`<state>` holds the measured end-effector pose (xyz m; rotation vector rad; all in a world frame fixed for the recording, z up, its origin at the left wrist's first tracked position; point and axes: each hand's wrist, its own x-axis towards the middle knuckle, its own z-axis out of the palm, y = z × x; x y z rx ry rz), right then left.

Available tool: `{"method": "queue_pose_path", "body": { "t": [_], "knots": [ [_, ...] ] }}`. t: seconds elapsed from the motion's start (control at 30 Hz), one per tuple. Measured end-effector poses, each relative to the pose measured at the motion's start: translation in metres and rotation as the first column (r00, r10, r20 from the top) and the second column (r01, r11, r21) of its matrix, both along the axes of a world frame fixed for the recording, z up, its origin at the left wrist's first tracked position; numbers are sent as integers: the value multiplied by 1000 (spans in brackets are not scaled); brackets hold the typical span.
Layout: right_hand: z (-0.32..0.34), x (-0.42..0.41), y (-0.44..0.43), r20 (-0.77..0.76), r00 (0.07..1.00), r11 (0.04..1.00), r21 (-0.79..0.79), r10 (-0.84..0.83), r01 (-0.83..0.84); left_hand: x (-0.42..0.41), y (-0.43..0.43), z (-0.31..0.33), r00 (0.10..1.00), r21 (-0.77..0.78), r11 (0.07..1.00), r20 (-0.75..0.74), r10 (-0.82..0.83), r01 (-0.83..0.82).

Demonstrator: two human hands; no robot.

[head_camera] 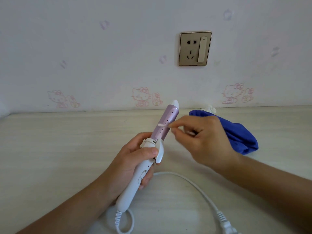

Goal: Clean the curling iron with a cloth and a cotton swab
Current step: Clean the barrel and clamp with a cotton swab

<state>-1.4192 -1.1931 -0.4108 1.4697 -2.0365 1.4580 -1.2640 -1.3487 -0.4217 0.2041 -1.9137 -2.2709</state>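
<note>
While the left hand (133, 159) grips the white handle of the curling iron (167, 115), thumb laid across the clamp lever, the right hand (204, 141) pinches a cotton swab (162, 126) between thumb and forefinger; its remaining fingers are curled in. The iron is held at a slant above the worktop (67, 141), with its white tip pointing up and away toward the wall. The swab lies crosswise on the lilac barrel, and its tip touches the surface just beside the row of small holes.

A blue cloth (241, 135) lies crumpled on the worktop behind and to the right of the right hand, which hides part of it. A small white object (209, 108) sits at the wall behind the cloth; what it is cannot be told. The white cord (194, 184) leaves the base of the handle, loops across the worktop and ends in a plug (226, 224) at the lower edge of the view. A wall socket (195, 48) with a switch is mounted above the worktop.
</note>
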Motion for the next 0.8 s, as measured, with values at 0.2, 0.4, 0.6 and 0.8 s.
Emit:
{"method": "queue_pose_path", "body": {
  "t": [0.2, 0.4, 0.6, 0.8],
  "knots": [
    [1, -7, 0, 27, 997, 997, -42, -69, 70, 2, 1, -1, 1000, -64, 998, 7, -8, 8],
    [13, -16, 1, 28, 993, 993, 6, -115, 115, 0, 0, -1, 1000, -69, 998, 6, -15, 16],
    [12, -1, 2, -6, 1000, 998, 64, -21, 21, 0, 1, -1, 1000, -100, 995, 23, 14, -11],
    [22, -25, 3, 8, 988, 985, 78, -157, 156, -1, 2, -3, 1000, -111, 994, 13, 7, -5]
  ]
}}
